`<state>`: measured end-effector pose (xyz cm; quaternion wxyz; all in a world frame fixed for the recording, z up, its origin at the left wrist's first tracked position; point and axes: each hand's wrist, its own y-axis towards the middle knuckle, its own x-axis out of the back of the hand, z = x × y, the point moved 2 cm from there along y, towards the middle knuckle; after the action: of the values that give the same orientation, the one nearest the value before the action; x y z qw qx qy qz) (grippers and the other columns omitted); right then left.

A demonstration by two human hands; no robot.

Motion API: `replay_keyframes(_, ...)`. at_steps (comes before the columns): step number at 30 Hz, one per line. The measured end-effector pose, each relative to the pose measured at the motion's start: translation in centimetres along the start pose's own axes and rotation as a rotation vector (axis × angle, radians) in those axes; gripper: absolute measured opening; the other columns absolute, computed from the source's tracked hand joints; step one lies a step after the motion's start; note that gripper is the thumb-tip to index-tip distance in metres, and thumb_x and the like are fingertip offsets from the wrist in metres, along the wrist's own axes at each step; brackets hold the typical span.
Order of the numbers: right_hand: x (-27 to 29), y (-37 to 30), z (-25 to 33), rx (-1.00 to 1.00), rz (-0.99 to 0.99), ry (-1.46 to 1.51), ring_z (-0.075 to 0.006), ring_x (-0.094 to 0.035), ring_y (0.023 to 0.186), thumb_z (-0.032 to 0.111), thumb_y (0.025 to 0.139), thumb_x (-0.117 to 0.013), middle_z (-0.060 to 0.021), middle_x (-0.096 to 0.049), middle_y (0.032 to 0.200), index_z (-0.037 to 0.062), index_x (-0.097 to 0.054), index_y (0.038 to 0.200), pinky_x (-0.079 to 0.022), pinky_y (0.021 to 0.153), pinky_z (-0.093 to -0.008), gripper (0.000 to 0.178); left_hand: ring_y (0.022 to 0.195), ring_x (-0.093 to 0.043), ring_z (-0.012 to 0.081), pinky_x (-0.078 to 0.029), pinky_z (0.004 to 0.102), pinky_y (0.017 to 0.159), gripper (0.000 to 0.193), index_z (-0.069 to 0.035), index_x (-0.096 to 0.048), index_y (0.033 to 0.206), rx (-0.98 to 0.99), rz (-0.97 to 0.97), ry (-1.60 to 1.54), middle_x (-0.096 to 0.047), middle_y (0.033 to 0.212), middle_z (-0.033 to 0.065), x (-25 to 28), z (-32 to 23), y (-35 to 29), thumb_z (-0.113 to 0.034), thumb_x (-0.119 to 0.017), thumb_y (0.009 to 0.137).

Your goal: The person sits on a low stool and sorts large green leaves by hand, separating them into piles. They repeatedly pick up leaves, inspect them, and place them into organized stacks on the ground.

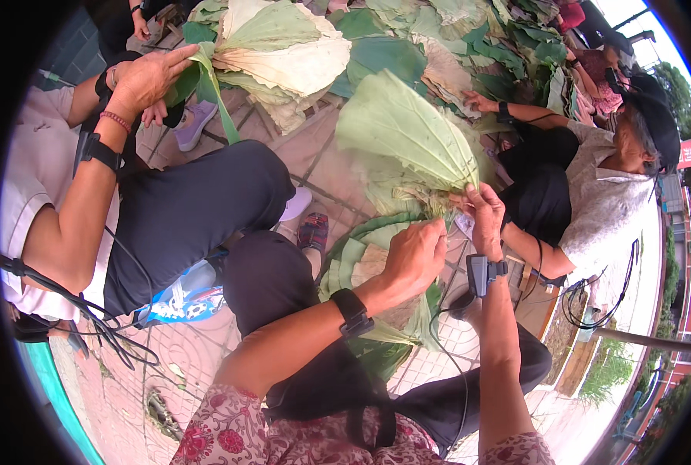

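Note:
A large pale green lotus leaf (407, 132), folded like a fan, rises away from me. My right hand (485, 213) pinches it at its narrow base. Just left of that base, my left hand (415, 260) is closed with its fingers curled together; whatever lies in them is hidden. Below and behind my left hand, a stack of green leaves (353, 260) lies near the ground between my knees. Crumpled leaf bases (437, 203) show between the held leaf and my left hand.
A person at left holds a bundle of pale leaves (279, 46). Another person (616, 186) sits at right, one hand at a big leaf heap (469, 46) at the back. A blue and white bag (186, 298) sits on the paving at left. Cables (609, 298) hang at right.

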<state>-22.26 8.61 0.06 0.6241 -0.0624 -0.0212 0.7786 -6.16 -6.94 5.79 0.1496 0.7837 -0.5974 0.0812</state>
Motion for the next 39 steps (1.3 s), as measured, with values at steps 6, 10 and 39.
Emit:
replay_keyframes(6, 3.9, 7.8, -6.2, -0.419, -0.326, 0.223, -0.0204, -0.068, 0.075, 0.013, 0.09, -0.068, -0.0103, -0.066, 0.092, 0.0034, -0.058, 0.105, -0.054, 0.059, -0.0284, 0.02, 0.075, -0.061, 0.0381, -0.048, 0.0463, 0.067, 0.007, 0.0, -0.055, 0.09, -0.028, 0.037, -0.005, -0.061, 0.079, 0.0174, -0.9, 0.3, -0.2, -0.005, -0.057, 0.086)
replay_keyframes(10, 4.9, 10.1, -10.9, -0.626, -0.263, 0.103, -0.0226, -0.068, 0.077, 0.012, 0.093, -0.062, -0.0106, -0.069, 0.092, 0.0055, -0.059, 0.102, -0.057, 0.059, -0.0325, 0.012, 0.077, -0.061, 0.0365, -0.051, 0.0456, 0.068, 0.014, -0.001, -0.054, 0.097, -0.029, 0.13, 0.041, -0.059, 0.083, 0.0161, -1.5, 0.1, 0.4, -0.003, -0.058, 0.084)
replay_keyframes(39, 11.5, -12.4, -27.3, -0.317, 0.289, -1.169, -0.0442, -0.061, 0.106, 0.035, 0.078, -0.073, -0.0258, -0.065, 0.108, 0.0091, -0.055, 0.127, -0.049, 0.09, -0.0478, 0.058, 0.073, -0.066, 0.0267, -0.051, 0.0368, 0.069, 0.013, 0.002, -0.062, 0.091, 0.24, 0.088, -0.039, -0.068, 0.08, 0.0153, -0.7, 2.6, 1.6, -0.009, -0.061, 0.086)
